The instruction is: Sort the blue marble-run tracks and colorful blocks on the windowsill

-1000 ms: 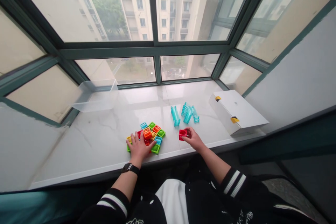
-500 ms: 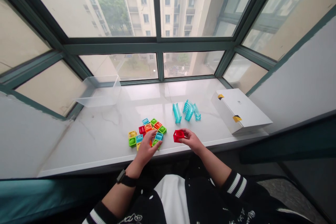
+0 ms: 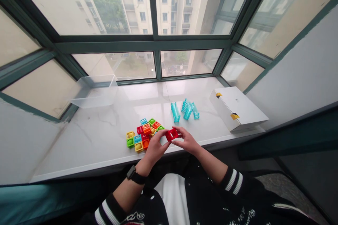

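Observation:
Between my two hands, a hollow red block (image 3: pixel 171 134) is lifted near the front edge of the white sill. My left hand (image 3: pixel 156 144), with a black watch on its wrist, pinches the block's left side. On the block's right side are the closed fingers of my right hand (image 3: pixel 188 140). Just left of my left hand lies a cluster of colourful blocks (image 3: pixel 138 139) in yellow, green, blue, red and orange, partly hidden by that hand. Beyond my right hand lie three translucent teal track pieces (image 3: pixel 187 109), one of them curved.
A clear plastic bin (image 3: pixel 95 100) stands at the back left of the marble-patterned sill (image 3: pixel 105 158). To the right sits a white box (image 3: pixel 239 107) with yellow-and-black tabs. Green-framed windows (image 3: pixel 139 46) close off the far side.
My left hand has moved right, away from the colourful blocks, and taken hold of the red block. My right hand has brought that block slightly left and turned it. The view has shifted a little.

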Motion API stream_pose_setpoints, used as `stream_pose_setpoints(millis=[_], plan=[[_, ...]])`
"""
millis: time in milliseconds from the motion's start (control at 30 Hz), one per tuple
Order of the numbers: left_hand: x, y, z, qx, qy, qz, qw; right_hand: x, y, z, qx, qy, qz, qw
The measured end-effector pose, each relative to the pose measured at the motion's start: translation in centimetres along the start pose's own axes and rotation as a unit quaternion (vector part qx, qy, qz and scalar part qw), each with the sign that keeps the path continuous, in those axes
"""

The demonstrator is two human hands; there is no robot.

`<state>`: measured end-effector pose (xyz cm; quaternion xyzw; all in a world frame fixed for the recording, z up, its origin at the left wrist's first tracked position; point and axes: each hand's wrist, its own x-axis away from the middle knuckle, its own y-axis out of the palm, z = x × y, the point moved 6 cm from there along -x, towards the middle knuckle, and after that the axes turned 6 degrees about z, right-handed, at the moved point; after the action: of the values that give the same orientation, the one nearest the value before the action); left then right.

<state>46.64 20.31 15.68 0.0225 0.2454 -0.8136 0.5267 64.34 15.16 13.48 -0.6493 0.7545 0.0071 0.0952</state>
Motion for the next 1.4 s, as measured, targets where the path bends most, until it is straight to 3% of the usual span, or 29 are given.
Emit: stream_pose_setpoints(millis=[200,400,567,733,867,1133,1400], plan=[[0.3,1.0,0.2,-0.026,0.001,-0.001,1.0,0.5,0.1,0.7,0.009,0.008,0.03,0.999],[0.6,1.5,-0.9,-0.039,-0.012,-0.046,0.998,0.9,-0.3,1.9,0.051,0.025,0.034,0.998],[0.6,-1.3,-1.9,-0.041,-0.027,-0.029,0.998,1.0,-4.4,4.7,0.125,0.078,0.117,0.982],[1.9,-4.9,-5.3,-0.013,-0.117,0.021,0.993,0.7,-9.8,8.3,0.198,0.114,0.197,0.953],[3.7,-6.4,-7.8,0.033,-0.198,0.047,0.978,-0.2,-12.0,10.9,0.263,0.104,0.216,0.934],[5.0,-8.2,-8.3,0.043,-0.252,0.072,0.964,-2.4,-11.8,13.1,0.373,0.09,0.17,0.908],[5.3,-9.0,-8.8,0.051,-0.261,0.084,0.96,-1.5,-11.7,11.6,0.423,0.016,0.174,0.889]])
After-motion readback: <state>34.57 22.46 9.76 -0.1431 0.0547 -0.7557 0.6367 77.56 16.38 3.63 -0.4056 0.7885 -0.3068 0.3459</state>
